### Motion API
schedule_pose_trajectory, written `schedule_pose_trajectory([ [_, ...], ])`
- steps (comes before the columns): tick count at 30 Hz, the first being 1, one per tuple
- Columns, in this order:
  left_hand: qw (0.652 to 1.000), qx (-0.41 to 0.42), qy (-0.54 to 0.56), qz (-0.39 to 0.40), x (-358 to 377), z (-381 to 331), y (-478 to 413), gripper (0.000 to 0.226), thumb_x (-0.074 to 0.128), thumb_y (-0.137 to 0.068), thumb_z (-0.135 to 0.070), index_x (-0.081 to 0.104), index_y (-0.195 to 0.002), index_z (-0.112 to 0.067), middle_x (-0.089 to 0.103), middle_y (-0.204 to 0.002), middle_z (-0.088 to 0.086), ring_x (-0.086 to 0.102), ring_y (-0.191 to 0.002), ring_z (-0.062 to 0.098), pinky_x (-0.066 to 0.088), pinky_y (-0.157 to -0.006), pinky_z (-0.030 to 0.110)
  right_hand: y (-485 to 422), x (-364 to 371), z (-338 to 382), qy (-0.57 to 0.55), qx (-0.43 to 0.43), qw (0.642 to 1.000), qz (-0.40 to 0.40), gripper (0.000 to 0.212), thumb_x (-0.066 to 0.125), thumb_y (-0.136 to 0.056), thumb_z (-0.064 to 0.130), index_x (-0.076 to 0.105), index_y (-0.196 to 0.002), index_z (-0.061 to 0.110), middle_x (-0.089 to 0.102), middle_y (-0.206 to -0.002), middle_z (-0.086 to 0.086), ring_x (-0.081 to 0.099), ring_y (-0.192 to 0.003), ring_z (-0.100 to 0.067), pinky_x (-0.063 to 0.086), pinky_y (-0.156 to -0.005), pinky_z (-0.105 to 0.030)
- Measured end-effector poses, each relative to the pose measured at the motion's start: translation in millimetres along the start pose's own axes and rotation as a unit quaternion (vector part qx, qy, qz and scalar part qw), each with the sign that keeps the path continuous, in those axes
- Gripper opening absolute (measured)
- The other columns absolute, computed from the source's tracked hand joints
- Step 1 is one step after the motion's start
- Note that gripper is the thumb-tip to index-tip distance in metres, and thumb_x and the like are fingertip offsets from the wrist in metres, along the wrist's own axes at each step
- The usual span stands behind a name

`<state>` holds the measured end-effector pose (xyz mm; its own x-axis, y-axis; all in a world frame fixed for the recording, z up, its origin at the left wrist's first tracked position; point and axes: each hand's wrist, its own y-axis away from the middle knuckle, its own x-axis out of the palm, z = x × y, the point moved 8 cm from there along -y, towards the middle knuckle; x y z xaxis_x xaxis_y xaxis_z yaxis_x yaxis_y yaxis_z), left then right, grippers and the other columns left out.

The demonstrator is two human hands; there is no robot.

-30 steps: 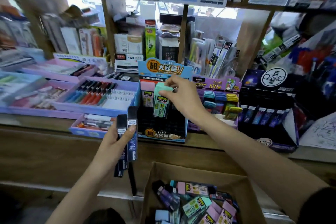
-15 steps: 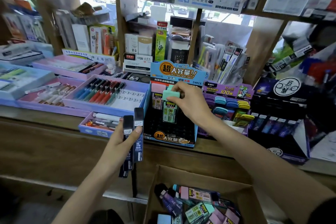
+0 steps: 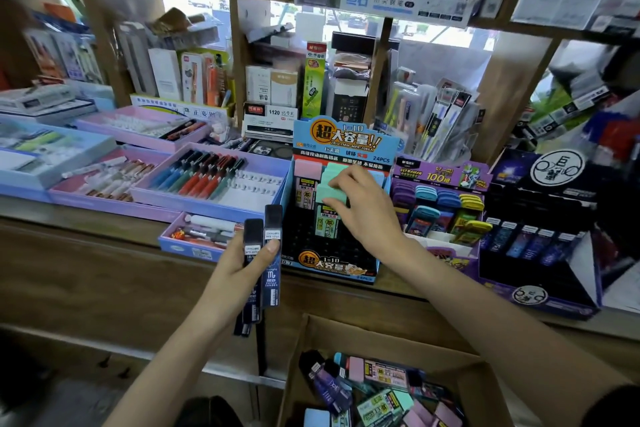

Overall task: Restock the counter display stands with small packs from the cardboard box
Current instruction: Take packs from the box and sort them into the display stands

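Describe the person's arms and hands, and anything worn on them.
Both forearms are bare, with no watch, bracelet or glove showing. The left hand and right hand show no rings. A dark sleeve covers the right upper arm at the frame's corner; the left arm is bare to the frame edge.

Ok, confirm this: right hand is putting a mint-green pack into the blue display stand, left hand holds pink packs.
One slip: in the head view the left hand holds dark packs, not pink. The right hand does grip a mint-green pack in the blue display stand.
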<state>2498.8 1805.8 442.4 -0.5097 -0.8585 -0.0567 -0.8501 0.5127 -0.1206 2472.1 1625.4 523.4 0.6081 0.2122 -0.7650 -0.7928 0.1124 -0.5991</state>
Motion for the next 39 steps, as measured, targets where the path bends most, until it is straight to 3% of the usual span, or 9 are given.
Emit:
schedule_pose_trajectory([
  [8, 1.0, 0.012, 0.014, 0.01, 10.0, -6.3, -2.6, 0.046, 0.057, -0.082, -0.041, 0.054, -0.125, -0.027, 0.064, -0.12, -0.013, 0.056, -0.115, 0.003, 0.042, -0.099, 0.03, 2.3, -12.3, 7.4, 0.11, -0.023, 0.993, -0.041, 0.027, 0.071, -0.081, 0.02, 0.065, -0.103, 0.005, 0.055, -0.106, -0.015, 0.051, -0.1, -0.034, 0.04, -0.082, -0.042],
  [11, 1.0, 0.018, 0.006, 0.015, 17.9, -10.0, -2.8, 0.04, 0.058, -0.082, -0.042, 0.055, -0.121, -0.033, 0.065, -0.115, -0.02, 0.056, -0.11, -0.005, 0.042, -0.093, 0.024, 12.4, -18.3, 12.5, -0.088, 0.056, 0.994, -0.019, 0.027, 0.058, -0.091, 0.023, 0.059, -0.116, 0.012, 0.049, -0.11, -0.005, 0.048, -0.103, -0.019, 0.039, -0.088, -0.03],
  [14, 0.999, 0.021, -0.009, 0.027, 29.2, -13.0, -2.5, 0.034, 0.057, -0.084, -0.038, 0.056, -0.118, -0.033, 0.066, -0.114, -0.014, 0.059, -0.108, 0.0, 0.044, -0.094, 0.029, 28.2, 1.3, 21.8, -0.362, 0.176, 0.907, 0.124, 0.012, 0.053, -0.093, 0.032, 0.06, -0.1, 0.025, 0.058, -0.096, 0.006, 0.057, -0.083, -0.004, 0.045, -0.073, -0.02],
  [18, 0.998, 0.031, -0.009, 0.053, 48.4, -17.4, -1.9, 0.042, 0.056, -0.084, -0.038, 0.052, -0.125, -0.028, 0.064, -0.12, -0.008, 0.057, -0.114, 0.007, 0.042, -0.102, 0.037, 44.4, -2.0, 17.0, -0.428, 0.239, 0.863, 0.123, 0.009, 0.058, -0.092, 0.017, 0.056, -0.101, 0.016, 0.058, -0.081, -0.002, 0.057, -0.067, -0.011, 0.05, -0.059, -0.021],
  [21, 0.994, 0.051, -0.043, 0.084, 68.4, -20.3, -1.1, 0.041, 0.052, -0.087, -0.039, 0.049, -0.127, -0.029, 0.061, -0.122, -0.015, 0.051, -0.117, -0.004, 0.041, -0.099, 0.02, 55.9, -13.2, -0.6, -0.454, 0.267, 0.844, 0.1, 0.009, 0.059, -0.09, 0.011, 0.056, -0.098, 0.013, 0.059, -0.082, -0.008, 0.059, -0.069, -0.015, 0.052, -0.059, -0.023],
  [24, 0.994, 0.052, -0.044, 0.09, 90.5, -22.7, -1.4, 0.022, 0.044, -0.092, -0.037, 0.05, -0.113, -0.039, 0.063, -0.104, -0.034, 0.05, -0.101, -0.023, 0.038, -0.08, -0.001, 68.0, -33.6, -23.8, -0.455, 0.273, 0.845, 0.068, 0.009, 0.058, -0.091, 0.009, 0.056, -0.093, 0.017, 0.061, -0.081, -0.006, 0.061, -0.064, -0.007, 0.05, -0.055, -0.018],
  [27, 0.994, 0.033, -0.009, 0.101, 118.1, -20.7, -5.4, 0.04, 0.041, -0.087, -0.047, 0.051, -0.121, -0.028, 0.063, -0.105, -0.021, 0.056, -0.099, -0.011, 0.045, -0.084, 0.008, 82.8, -63.8, -55.3, -0.449, 0.292, 0.845, 0.014, 0.011, 0.058, -0.091, 0.009, 0.056, -0.092, 0.019, 0.062, -0.077, -0.002, 0.061, -0.06, -0.004, 0.047, -0.052, -0.017],
  [30, 0.991, 0.025, 0.014, 0.127, 150.8, -24.9, -6.4, 0.045, 0.041, -0.082, -0.049, 0.051, -0.107, -0.014, 0.057, -0.073, -0.007, 0.054, -0.062, 0.006, 0.046, -0.052, 0.02, 99.9, -100.5, -91.0, -0.423, 0.303, 0.854, -0.028, 0.012, 0.06, -0.09, 0.008, 0.057, -0.09, 0.019, 0.062, -0.072, -0.001, 0.061, -0.057, -0.01, 0.05, -0.052, -0.022],
  [39, 0.984, 0.029, 0.009, 0.173, 225.4, -30.1, -15.6, 0.038, 0.04, -0.087, -0.048, 0.052, -0.101, -0.015, 0.058, -0.067, -0.012, 0.053, -0.063, 0.011, 0.047, -0.059, 0.029, 136.7, -222.0, -203.0, -0.235, 0.284, 0.92, -0.131, 0.021, 0.06, -0.09, 0.007, 0.055, -0.086, 0.028, 0.061, -0.077, -0.007, 0.063, -0.065, -0.005, 0.052, -0.058, -0.019],
])
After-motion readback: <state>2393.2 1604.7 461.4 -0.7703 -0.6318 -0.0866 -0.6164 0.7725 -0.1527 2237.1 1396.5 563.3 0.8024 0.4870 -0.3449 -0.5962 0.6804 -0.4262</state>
